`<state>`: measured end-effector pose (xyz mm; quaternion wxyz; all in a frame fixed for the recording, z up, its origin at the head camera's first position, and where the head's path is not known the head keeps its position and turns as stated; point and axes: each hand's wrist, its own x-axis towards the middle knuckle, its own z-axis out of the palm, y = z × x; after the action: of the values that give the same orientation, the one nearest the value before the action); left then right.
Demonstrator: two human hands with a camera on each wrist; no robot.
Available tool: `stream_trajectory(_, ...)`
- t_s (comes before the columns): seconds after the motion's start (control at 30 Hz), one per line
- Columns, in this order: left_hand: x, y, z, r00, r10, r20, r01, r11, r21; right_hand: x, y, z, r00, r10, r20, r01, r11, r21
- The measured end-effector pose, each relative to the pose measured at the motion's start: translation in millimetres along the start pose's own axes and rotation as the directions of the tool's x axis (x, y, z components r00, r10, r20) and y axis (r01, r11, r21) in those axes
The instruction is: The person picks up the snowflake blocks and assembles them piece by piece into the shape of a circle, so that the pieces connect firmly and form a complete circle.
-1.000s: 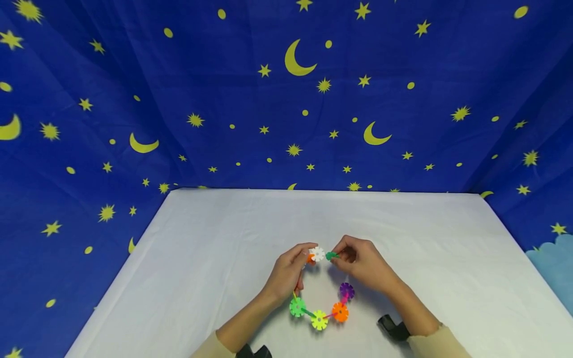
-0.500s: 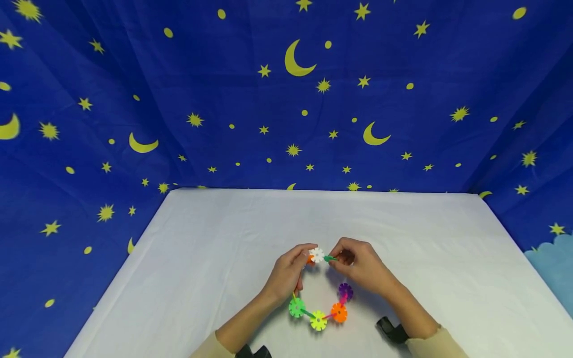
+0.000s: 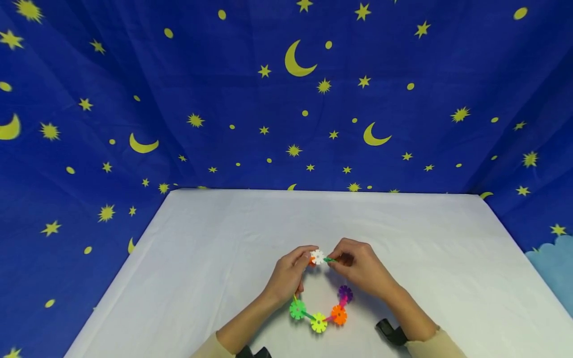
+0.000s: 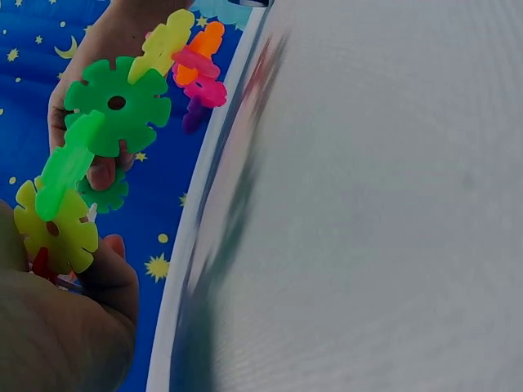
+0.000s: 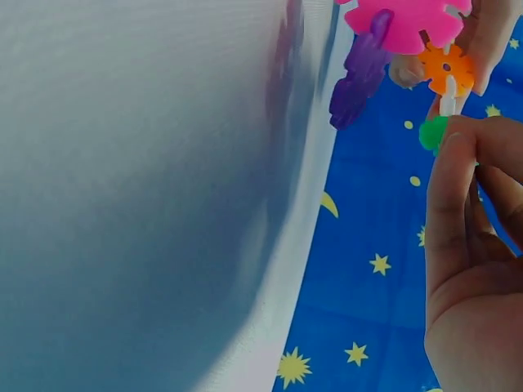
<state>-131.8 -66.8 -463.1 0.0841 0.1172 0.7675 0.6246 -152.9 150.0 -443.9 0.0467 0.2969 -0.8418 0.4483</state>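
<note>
A chain of interlocking snowflake discs hangs in a curve between my hands. My left hand grips its upper left end, by an orange disc and a white disc. Between thumb and forefinger, my right hand pinches a green disc, edge-on to the head camera. Its rim meets or nearly meets the white disc; whether the slots engage, I cannot tell. Lower down hang a light green disc, a yellow disc, another orange disc and a purple disc at the loose end.
A white-covered table lies beneath the hands. Blue cloth with yellow moons and stars stands behind and at both sides. A black wrist device sits under the right forearm, another by the left sleeve.
The right hand has moved slightly left, bringing the green disc up to the white one and turning it more edge-on. The left hand has stayed nearly still.
</note>
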Motion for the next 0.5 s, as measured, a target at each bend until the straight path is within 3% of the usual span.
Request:
stream_trajectory(0.23, -1.8, 2.6, 1.2, 1.000, -0.013, 0.005, 0.013, 1.000, 0.027, 0.8, -1, 3, 0.997, -0.067, -0.027, 0.066, 0.997, -0.031)
stream_trajectory(0.5, -12.5, 35.1, 0.4, 1.000, 0.000, 0.022, 0.001, 0.999, -0.042, -0.3, -1, 6, 0.991, -0.119, -0.065, 0.120, 0.993, 0.011)
